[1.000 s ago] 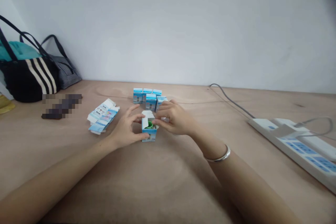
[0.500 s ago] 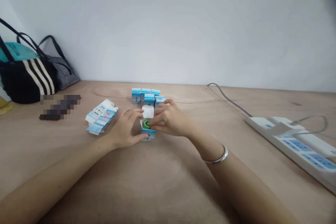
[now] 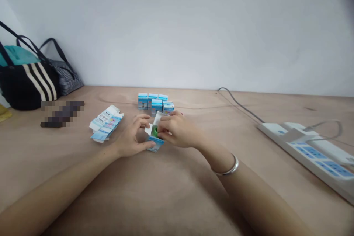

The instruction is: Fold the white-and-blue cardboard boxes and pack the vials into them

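Note:
An open small blue-and-white carton [image 3: 155, 145] stands on the table, turned at a slant, its white flaps raised. My left hand [image 3: 132, 137] grips it from the left, with the thumb on the front face and the fingers by the rear flap. Inside the carton a green round item [image 3: 155, 132] shows its upper edge. The curled fingers of my right hand [image 3: 181, 129] reach into the opening and close on that item; the fingertips are partly hidden. Just behind stand several closed blue-and-white cartons [image 3: 156, 107].
Flattened blue-and-white cartons [image 3: 106, 123] lie to the left. A dark blurred-out object [image 3: 63, 114] and two bags, one black with white stripes [image 3: 30, 84] and one grey striped [image 3: 66, 75], are farther left. On the right lies a white power strip [image 3: 306, 155] with a grey cable [image 3: 240, 103].
The carton has turned and its lower end has shifted slightly left. My right hand has moved a little lower, its fingers now covering more of the green item.

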`<state>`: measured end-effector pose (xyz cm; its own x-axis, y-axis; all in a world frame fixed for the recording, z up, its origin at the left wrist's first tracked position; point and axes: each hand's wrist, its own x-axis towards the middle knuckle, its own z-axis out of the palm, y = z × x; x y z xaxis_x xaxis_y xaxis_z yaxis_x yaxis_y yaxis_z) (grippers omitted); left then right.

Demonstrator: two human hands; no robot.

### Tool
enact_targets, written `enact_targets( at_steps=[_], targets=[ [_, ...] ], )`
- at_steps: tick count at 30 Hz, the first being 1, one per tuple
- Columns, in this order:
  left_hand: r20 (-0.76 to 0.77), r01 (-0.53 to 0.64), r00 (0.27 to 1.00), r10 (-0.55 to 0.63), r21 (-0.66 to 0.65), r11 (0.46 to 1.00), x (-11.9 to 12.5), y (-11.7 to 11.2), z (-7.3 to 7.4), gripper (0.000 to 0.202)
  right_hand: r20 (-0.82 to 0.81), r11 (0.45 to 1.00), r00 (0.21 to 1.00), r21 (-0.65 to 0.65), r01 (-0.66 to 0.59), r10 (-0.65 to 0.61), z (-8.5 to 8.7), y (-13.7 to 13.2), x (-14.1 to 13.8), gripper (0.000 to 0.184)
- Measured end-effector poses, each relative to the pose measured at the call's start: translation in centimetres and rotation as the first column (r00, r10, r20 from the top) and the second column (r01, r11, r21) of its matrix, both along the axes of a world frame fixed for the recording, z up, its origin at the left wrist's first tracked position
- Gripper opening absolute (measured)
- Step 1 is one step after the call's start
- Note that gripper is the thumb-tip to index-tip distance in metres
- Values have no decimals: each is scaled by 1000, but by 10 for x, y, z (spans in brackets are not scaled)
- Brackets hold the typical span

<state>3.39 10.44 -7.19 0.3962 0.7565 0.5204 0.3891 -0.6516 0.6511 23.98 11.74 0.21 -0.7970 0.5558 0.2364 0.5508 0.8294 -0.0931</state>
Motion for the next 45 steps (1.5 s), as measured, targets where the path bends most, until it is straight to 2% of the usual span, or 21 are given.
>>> enact_targets(
  at_steps=[5, 9, 13, 17, 22, 28, 31, 34, 37, 40, 45],
  targets=[
    [-59, 49, 997, -52, -47, 998, -3, 1, 11, 38, -13, 997, 999, -66, -32, 31, -1, -1, -3, 10],
    [-246, -51, 968, 40, -40, 998, -9, 0, 37, 46, -5, 999, 999, 21, -41, 41, -2, -1, -4, 12],
    [-391, -84, 919, 48, -75, 994, -14, -3, 54, 62, 35, 993, 998, 98, -61, 58, -7, -1, -4, 12],
    [-453, -102, 891, 35, -124, 987, -16, -3, 53, 74, 46, 992, 996, 94, -84, 80, -11, 1, -2, 9],
    [-457, -68, 888, -42, -221, 973, -18, -3, 54, 78, 1, 992, 992, 7, -126, 126, -11, 7, 1, 7],
    [-354, 29, 914, -197, -429, 903, -24, -3, 66, 79, -117, 984, 981, -80, -161, 152, -9, 15, 10, 8],
    [-353, 48, 912, -210, -418, 907, -27, -2, 67, 77, -122, 986, 984, -95, -139, 127, -1, 18, 17, 7],
    [-421, 10, 889, -183, -380, 925, -32, 2, 64, 76, -103, 989, 989, -97, -116, 106, 9, 20, 25, 6],
    [-457, -42, 877, -147, -380, 924, -36, 7, 57, 78, -92, 994, 993, -72, -83, 76, 17, 22, 32, 9],
    [-463, -67, 877, -133, -391, 918, -37, 11, 52, 82, -52, 999, 998, -6, -34, 34, 17, 23, 34, 10],
    [-480, -101, 873, -86, -350, 931, -35, 13, 48, 90, 55, 976, 992, 197, 97, -109, 0, 23, 16, 14]
  ],
)
